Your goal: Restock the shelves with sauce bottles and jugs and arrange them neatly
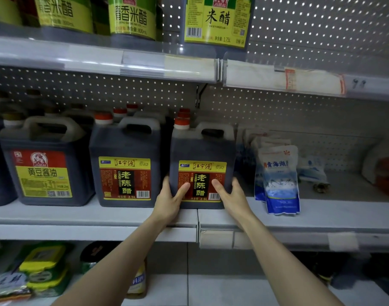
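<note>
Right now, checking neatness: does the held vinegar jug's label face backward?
No; the vinegar jug shows its label outward between left hand and right hand.

Two bare forearms show, uncovered along all their visible length. The left forearm [114,259] runs up from the frame's 7 o'clock edge, the right forearm [284,259] from 5 o'clock. Both are slender and narrow toward the wrist. The left hand [169,202] and right hand [233,199] are bare too. The other fingers are mostly hidden.
</note>
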